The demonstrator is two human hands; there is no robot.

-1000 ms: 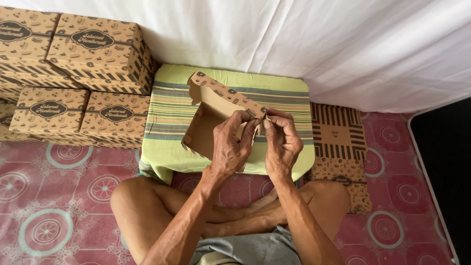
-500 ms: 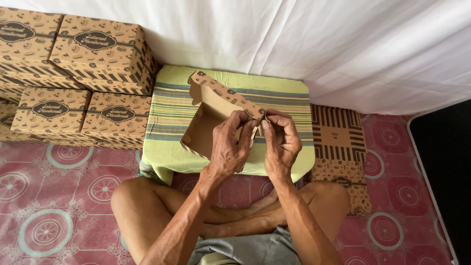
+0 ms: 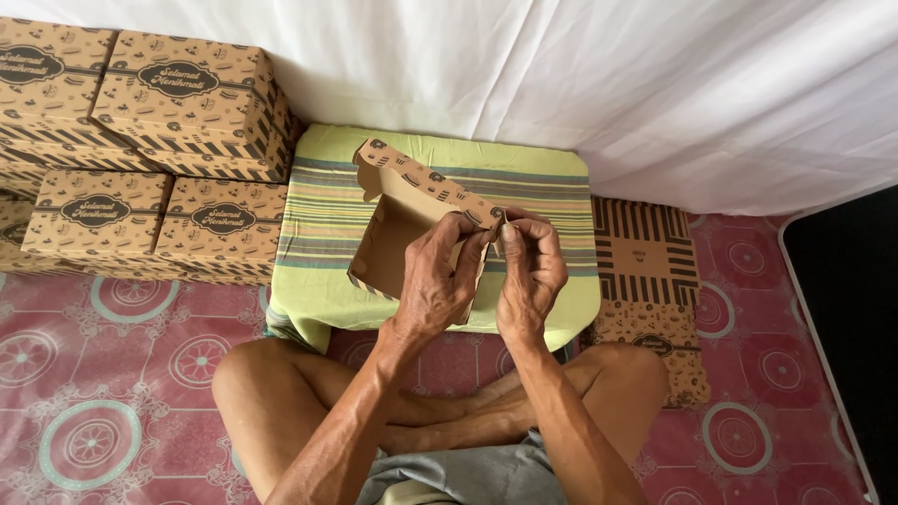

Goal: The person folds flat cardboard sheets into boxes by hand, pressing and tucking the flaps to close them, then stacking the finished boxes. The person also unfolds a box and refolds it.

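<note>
The left hand (image 3: 438, 281) is curled over the near corner of a brown box (image 3: 402, 234), with its fingers bent down on the cardboard wall. The right hand (image 3: 528, 266) is right beside it, and its thumb and first fingers pinch a small flap at that same corner. The two hands almost touch. They cover the corner, so the fold under them is hidden; it looks like a tab is going into a slot, but that is hard to see. The box is open on top and you can see its plain brown inside. Its outside has little dark drawings and a striped edge. One long side sticks up with a wavy end. The box sits on a green striped cushion (image 3: 327, 215), in front of the person's crossed legs (image 3: 309, 393). To the left is a pile of finished boxes (image 3: 150, 140) with the same pattern, cut off by the picture's edge. To the right, flat cardboard sheets (image 3: 650, 281) lie on the pink flowered floor (image 3: 84, 374). A white cloth (image 3: 608, 84) hangs behind.
</note>
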